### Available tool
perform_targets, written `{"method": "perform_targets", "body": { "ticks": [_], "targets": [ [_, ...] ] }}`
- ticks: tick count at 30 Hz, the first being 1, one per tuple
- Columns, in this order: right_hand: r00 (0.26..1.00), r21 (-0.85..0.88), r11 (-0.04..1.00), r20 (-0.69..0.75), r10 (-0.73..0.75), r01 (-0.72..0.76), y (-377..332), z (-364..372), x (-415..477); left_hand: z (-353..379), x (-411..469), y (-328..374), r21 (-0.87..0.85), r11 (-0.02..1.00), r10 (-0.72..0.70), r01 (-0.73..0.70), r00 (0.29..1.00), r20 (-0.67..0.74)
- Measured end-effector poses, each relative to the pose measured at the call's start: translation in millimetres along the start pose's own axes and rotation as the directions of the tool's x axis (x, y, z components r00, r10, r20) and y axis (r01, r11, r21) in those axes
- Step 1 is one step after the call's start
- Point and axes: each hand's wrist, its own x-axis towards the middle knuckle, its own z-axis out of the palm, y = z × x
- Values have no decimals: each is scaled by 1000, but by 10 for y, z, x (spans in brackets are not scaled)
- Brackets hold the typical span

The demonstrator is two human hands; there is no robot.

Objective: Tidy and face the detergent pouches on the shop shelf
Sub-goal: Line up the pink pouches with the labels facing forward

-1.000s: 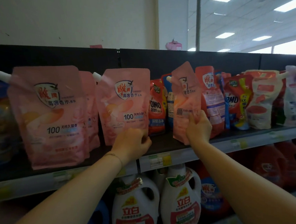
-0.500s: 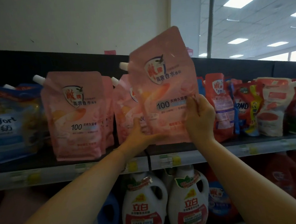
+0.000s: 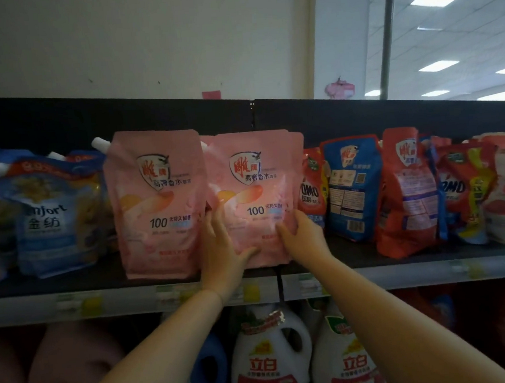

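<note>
Two pink detergent pouches stand upright side by side on the black shelf [image 3: 72, 281], labels facing out. The right pink pouch [image 3: 260, 187] has both my hands on it: my left hand [image 3: 222, 250] grips its lower left edge, with the thumb across the front. My right hand [image 3: 302, 235] grips the lower right edge. At least one more pink pouch stands behind it. The left pink pouch [image 3: 159, 203] stands free, its white spout at the top left.
Blue softener pouches [image 3: 53, 217] lean at the left. Red and blue pouches [image 3: 355, 187] crowd the shelf to the right, some turned back-out or tilted [image 3: 409, 192]. White detergent jugs [image 3: 272, 357] stand on the shelf below. Price tags line the shelf rail [image 3: 400, 276].
The pink pouch that I held up in the air has come down onto the shelf in front of the others, next to the left pink pouch. Both hands moved down with it.
</note>
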Motion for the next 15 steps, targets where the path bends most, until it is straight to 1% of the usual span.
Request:
{"method": "perform_targets", "body": {
  "ticks": [1, 3, 5, 6, 7, 9, 10, 11, 12, 15],
  "targets": [
    [1000, 33, 999, -2, 4, -3, 25, 7, -24, 16, -4, 2, 98, 993, 70, -67, 997, -22],
    [1000, 81, 996, 7, 22, -23, 112, -7, -51, 55, -9, -2, 278, 947, 175, -158, 984, -36],
    [996, 95, 994, 71, 45, -52, 181, -48, -72, 75, -5, -7, 425, 859, 310, -286, 951, 14],
    [994, 95, 994, 101, 44, -54, 194, -71, -82, 98, -8, -10, 460, 803, 398, -379, 915, 60],
    [991, 93, 994, 126, 42, -54, 195, -99, -95, 120, -21, 0, 455, 750, 482, -480, 868, 121],
    [990, 80, 996, 138, 18, -29, 199, -159, -102, 168, -37, 72, 357, 665, 601, -656, 753, 267],
    [991, 60, 998, 132, 4, -12, 207, -198, -103, 195, -43, 109, 311, 636, 629, -707, 707, 322],
    [993, 31, 1000, 117, -5, 1, 227, -242, -97, 221, -45, 153, 297, 618, 636, -728, 685, 356],
    [995, -3, 1000, 101, -10, 10, 247, -287, -89, 248, -44, 201, 305, 612, 629, -729, 683, 371],
    [997, -72, 997, 71, -2, 7, 342, -423, -40, 338, -22, 349, 288, 658, 594, -696, 715, 369]
  ]
}}
